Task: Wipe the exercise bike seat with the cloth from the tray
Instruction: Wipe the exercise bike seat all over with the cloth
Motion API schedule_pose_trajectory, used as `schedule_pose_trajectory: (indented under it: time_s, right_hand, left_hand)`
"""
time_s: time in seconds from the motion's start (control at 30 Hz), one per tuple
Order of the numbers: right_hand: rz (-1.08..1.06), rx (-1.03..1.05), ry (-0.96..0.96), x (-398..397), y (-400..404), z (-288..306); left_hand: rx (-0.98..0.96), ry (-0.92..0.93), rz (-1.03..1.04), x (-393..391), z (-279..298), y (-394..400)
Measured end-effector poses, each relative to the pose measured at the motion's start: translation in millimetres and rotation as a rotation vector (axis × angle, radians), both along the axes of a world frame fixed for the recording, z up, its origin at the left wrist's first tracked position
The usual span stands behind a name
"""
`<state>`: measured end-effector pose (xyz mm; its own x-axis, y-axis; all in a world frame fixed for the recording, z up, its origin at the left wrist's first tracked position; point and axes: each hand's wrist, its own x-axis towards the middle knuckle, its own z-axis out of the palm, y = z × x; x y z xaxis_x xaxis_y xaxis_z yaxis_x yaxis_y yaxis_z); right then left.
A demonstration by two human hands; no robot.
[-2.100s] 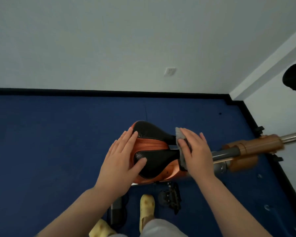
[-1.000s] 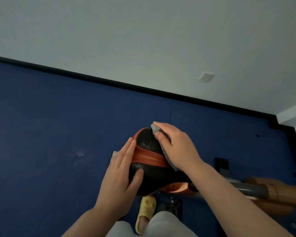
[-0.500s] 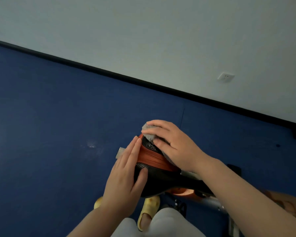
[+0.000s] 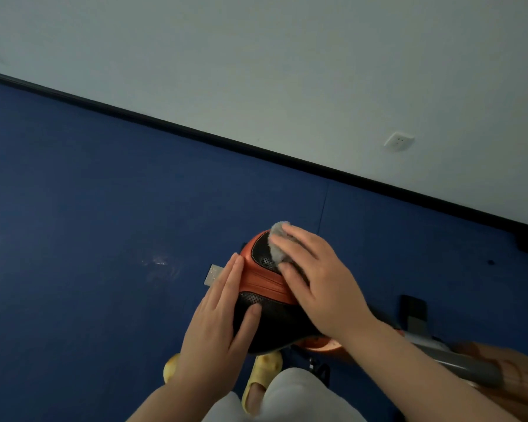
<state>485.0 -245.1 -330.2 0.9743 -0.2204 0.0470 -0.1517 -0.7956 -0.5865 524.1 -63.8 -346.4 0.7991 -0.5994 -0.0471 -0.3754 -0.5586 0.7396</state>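
Our right hand [image 4: 313, 277] fingers lie together, pressing the grey cloth [image 4: 279, 243] onto the bike seat [image 4: 265, 295] far end. Left hand [image 4: 218, 327] fingers flat together, bracing the seat's left side. Risk: cloth bunches w/ uneven pressure, skipping the near black panel.

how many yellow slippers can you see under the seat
2: one yellow slipper below the seat, right of the left hand; the other peeks out behind the left wrist, mostly hidden.
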Motion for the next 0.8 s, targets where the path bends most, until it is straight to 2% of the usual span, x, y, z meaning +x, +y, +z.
schedule_pose_trajectory:
  time_s: [0.07,0.13,0.2,0.3,0.37,0.43,0.5,0.57,0.67,0.73,0.8]
  right_hand:
    - [-0.190,0.049,0.005,8,4,-3]
    - [-0.278,-0.028,0.015,18,22,-1]
    - [-0.160,-0.138,-0.025,16,36,1]
    - [0.075,-0.143,-0.025,-2,24,0]
    - [0.035,-0.082,-0.011,-6,14,-1]
    - [-0.152,-0.047,-0.002,6,22,0]
    - [-0.226,-0.121,0.017,22,43,3]
    - [-0.104,-0.211,0.004,25,58,4]
    - [-0.011,-0.168,0.009,9,47,3]
    - [-0.176,-0.081,0.015,1,40,0]
    - [-0.358,-0.078,0.029,6,48,0]
  left_hand:
    - [0.004,0.011,0.000,-1,0,1]
    - [0.000,0.022,-0.003,-1,0,0]
    - [0.003,0.025,-0.013,0,-1,1]
    - [0.015,0.026,-0.061,4,-1,6]
    - [0.018,0.020,-0.081,6,-1,8]
    - [0.027,0.035,-0.076,7,0,7]
    - [0.011,0.052,-0.076,7,1,5]
    - [-0.013,0.050,-0.101,8,1,6]
    - [0.024,0.044,-0.164,12,2,15]
    - [0.057,0.034,-0.185,16,0,20]
    - [0.045,0.050,-0.188,17,1,21]
